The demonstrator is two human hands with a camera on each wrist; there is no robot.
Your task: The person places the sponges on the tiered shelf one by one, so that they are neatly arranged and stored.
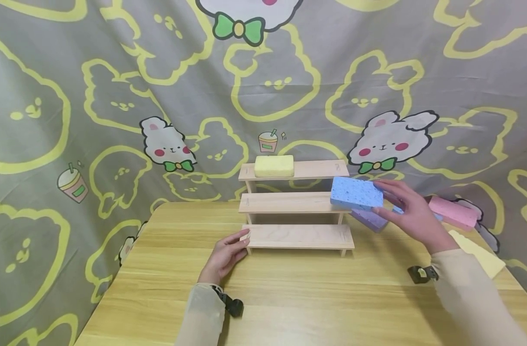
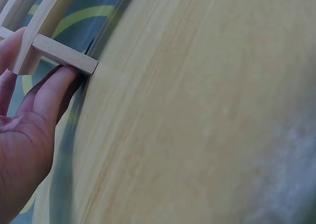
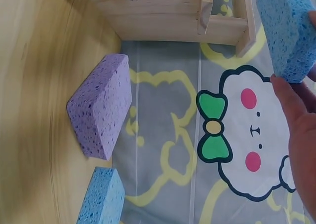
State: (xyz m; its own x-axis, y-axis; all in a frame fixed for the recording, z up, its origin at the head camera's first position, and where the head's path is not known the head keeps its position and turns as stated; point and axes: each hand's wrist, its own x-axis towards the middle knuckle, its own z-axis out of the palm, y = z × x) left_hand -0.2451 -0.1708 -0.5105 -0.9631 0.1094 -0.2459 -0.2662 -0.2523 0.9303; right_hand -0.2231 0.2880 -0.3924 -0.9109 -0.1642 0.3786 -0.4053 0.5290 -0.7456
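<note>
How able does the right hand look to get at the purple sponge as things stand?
Probably not yet: the right hand grips a blue sponge. Otherwise the way seems free: the right wrist view shows nothing covering the purple sponge.

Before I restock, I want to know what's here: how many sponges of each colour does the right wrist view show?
Blue: 2 (held sponge in the right hand; lower sponge cut off by the picture's bottom edge)
Purple: 1 (purple sponge on the table)
Total: 3
</note>
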